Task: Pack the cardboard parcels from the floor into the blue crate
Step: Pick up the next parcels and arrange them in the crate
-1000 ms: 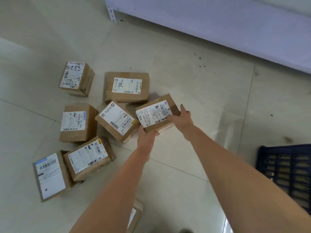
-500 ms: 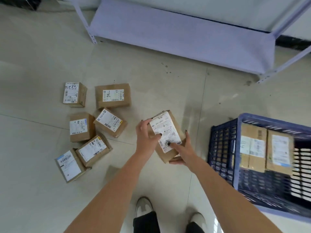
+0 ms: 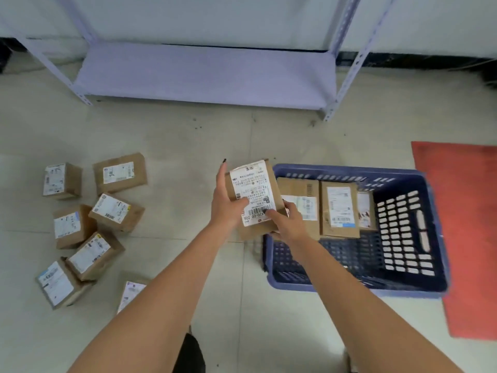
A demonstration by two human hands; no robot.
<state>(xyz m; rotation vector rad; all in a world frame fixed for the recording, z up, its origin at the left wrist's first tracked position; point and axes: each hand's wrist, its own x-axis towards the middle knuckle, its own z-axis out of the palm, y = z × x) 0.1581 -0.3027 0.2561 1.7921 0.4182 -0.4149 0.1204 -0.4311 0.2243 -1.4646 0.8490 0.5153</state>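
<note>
Item: held parcel (image 3: 254, 196), brown cardboard, one white shipping label with barcode facing up. Location: in the air at the near-left corner of the blue crate (image 3: 349, 288), partly over its left wall, not yet inside.

Left hand (image 3: 226, 205): grips the parcel's left side, thumb curled onto the label, fingers extended along the far edge. Right hand (image 3: 286, 224): grips the near right corner, thumb pressed on the barcode, remaining fingers underneath and out of view.

Crate contents: three packed parcels (image 3: 339, 210) standing side by side along the far-left part; the right half and near floor of the crate show bare mesh.

Floor stock: six loose parcels (image 3: 115, 212) clustered well to the left, some leaning on one another; a seventh parcel (image 3: 131, 293) lies nearer, partly hidden behind the left forearm.

Surroundings: pale shelf unit (image 3: 204, 74) against the wall beyond; red mat (image 3: 465, 224) just right of the crate.

Handling, as a judgement: the box looks light and stiff, carried easily with no sag. The label is probably smooth, so purchase is better on bare cardboard at opposite side faces or edges. Corners look crushable; a gentle set-down beside the packed row suits it.
</note>
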